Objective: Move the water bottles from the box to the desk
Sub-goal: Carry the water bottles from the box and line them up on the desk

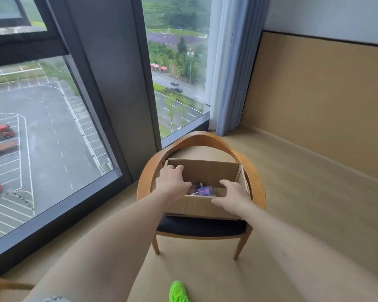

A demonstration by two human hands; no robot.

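Observation:
An open brown cardboard box [196,204] sits on the dark seat of a wooden chair [202,139]. Down inside it lie water bottles with purple labels [204,190], partly hidden by the box wall and my hands. My left hand [171,182] reaches over the left rim into the box, its fingers spread and curled downward. My right hand [234,198] rests over the front right rim, fingers apart and pointing left toward the bottles. Neither hand holds a bottle. No desk is in view.
A floor-to-ceiling window [52,127] with a dark frame runs along the left. A pale blue curtain [231,66] hangs in the corner. A tan panelled wall [325,105] stands to the right. Beige floor surrounds the chair. My green shoe [179,290] shows at the bottom.

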